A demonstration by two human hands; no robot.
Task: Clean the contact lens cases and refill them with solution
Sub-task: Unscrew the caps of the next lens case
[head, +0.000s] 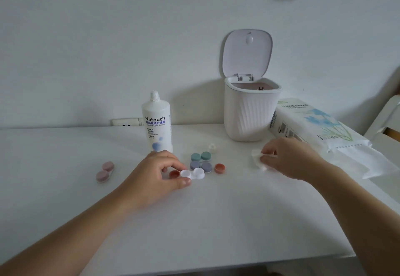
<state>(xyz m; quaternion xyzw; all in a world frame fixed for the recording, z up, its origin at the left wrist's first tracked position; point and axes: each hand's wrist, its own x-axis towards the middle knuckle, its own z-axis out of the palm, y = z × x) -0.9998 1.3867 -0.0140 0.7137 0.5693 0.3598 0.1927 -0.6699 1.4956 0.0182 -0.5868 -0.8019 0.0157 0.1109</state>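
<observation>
An uncapped white lens case (195, 173) lies on the white table (194, 221), and my left hand (158, 172) pinches its left well between thumb and fingers. One red cap (174, 174) lies right beside that well, another (219, 168) to the right. Behind sit a capped green case (200, 156) and a capped purple case (200, 165). A pink case (105, 171) lies far left. The solution bottle (157, 122) stands open, with its small white cap (212, 147) on the table. My right hand (290, 159) pinches a crumpled white tissue (257, 159).
A white mini bin (249, 115) with its lid up stands behind the cases. An opened tissue pack (316, 126) lies at the right with a sheet (365, 163) pulled out. A wall socket (126, 121) sits behind the bottle. The table's front edge runs along the bottom.
</observation>
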